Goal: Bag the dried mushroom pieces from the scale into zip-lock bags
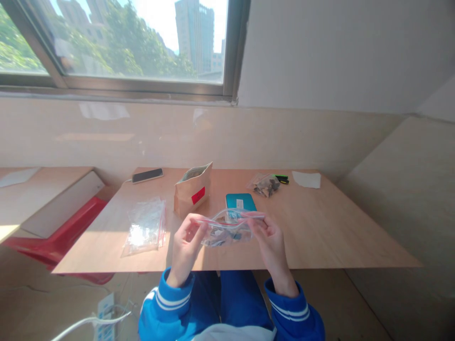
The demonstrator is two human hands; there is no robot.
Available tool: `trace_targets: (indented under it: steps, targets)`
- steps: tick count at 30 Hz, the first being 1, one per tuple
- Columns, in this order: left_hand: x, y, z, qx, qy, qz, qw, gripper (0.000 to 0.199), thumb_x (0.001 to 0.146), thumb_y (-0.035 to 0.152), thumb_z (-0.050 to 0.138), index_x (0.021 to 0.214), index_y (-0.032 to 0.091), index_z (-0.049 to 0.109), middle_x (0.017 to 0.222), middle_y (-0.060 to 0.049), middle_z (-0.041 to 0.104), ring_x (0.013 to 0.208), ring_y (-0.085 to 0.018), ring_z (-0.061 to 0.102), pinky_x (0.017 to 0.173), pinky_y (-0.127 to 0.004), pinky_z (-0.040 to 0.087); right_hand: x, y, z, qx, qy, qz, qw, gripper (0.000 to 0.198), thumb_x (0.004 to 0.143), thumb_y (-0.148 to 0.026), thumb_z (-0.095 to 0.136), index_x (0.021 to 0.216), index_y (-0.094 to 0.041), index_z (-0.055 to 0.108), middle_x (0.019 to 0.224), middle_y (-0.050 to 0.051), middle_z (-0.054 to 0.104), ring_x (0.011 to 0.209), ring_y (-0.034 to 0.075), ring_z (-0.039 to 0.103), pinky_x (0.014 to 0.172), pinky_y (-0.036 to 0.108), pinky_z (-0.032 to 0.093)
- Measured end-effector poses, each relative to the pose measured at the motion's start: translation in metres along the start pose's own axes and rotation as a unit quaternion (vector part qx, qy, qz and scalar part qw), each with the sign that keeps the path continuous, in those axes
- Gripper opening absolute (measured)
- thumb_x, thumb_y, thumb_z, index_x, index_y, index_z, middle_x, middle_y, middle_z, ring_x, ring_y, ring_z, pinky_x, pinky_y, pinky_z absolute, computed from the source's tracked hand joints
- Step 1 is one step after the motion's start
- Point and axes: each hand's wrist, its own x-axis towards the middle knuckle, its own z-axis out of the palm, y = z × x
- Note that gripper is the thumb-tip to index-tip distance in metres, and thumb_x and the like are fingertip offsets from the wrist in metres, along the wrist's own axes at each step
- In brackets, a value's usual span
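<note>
Left hand (185,246) grip pinched on zip bag (227,229) left end; right hand (269,239) grip pinched on right end; bag held between them above worktop (320,227) front edge; contents dark, probably small parts; teal box (241,201) just behind.

No writing can be read: the red label (198,195) on the paper bag (192,192) shows no legible words.

Paper bag (193,194) left of box (241,201)
</note>
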Motion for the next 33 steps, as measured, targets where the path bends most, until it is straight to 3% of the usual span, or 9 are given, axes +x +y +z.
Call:
trace_targets:
  steps: [9, 16, 21, 28, 33]
  targets:
    - [-0.001, -0.001, -0.006, 0.031, 0.006, -0.001, 1.0, 0.018, 0.082, 0.036, 0.064, 0.081, 0.019, 0.059, 0.067, 0.003, 0.059, 0.062, -0.01, 0.055, 0.058, -0.02, 0.043, 0.001, -0.006, -0.004, -0.039, 0.032, -0.046, 0.998, 0.023, 0.079, -0.042, 0.067, 0.073, -0.02, 0.07, 0.073, 0.004, 0.073, 0.084, 0.022, 0.067, 0.087, 0.039, 0.052]
    - [-0.002, -0.002, -0.008, 0.067, 0.004, 0.017, 0.998, 0.015, 0.083, 0.034, 0.064, 0.081, 0.019, 0.06, 0.069, 0.003, 0.058, 0.065, -0.01, 0.055, 0.061, -0.02, 0.043, 0.001, -0.003, -0.008, -0.055, 0.053, -0.062, 0.995, 0.023, 0.08, -0.04, 0.066, 0.067, -0.021, 0.069, 0.072, 0.003, 0.071, 0.084, 0.021, 0.066, 0.088, 0.038, 0.05]
    - [-0.003, -0.004, -0.009, 0.104, 0.023, 0.038, 0.994, 0.016, 0.082, 0.033, 0.065, 0.077, 0.019, 0.06, 0.066, 0.004, 0.055, 0.061, -0.01, 0.053, 0.059, -0.02, 0.041, 0.001, 0.0, -0.007, -0.074, 0.078, -0.075, 0.991, 0.021, 0.079, -0.038, 0.066, 0.068, -0.02, 0.069, 0.074, 0.005, 0.071, 0.078, 0.02, 0.065, 0.078, 0.035, 0.052]
    - [-0.006, -0.006, -0.006, 0.143, 0.079, 0.095, 0.982, 0.017, 0.081, 0.034, 0.064, 0.074, 0.019, 0.061, 0.068, 0.002, 0.056, 0.066, -0.012, 0.051, 0.064, -0.023, 0.041, -0.002, 0.003, -0.002, -0.073, 0.099, -0.091, 0.988, 0.018, 0.078, -0.038, 0.067, 0.075, -0.02, 0.068, 0.075, 0.003, 0.069, 0.078, 0.02, 0.064, 0.079, 0.037, 0.052]
    - [-0.005, -0.008, 0.0, 0.086, 0.089, 0.073, 0.99, 0.02, 0.083, 0.038, 0.061, 0.077, 0.019, 0.058, 0.067, 0.002, 0.053, 0.062, -0.012, 0.05, 0.059, -0.022, 0.04, -0.005, 0.0, 0.005, -0.071, 0.089, -0.114, 0.987, 0.02, 0.081, -0.038, 0.063, 0.073, -0.02, 0.064, 0.074, 0.002, 0.065, 0.075, 0.018, 0.062, 0.074, 0.031, 0.053]
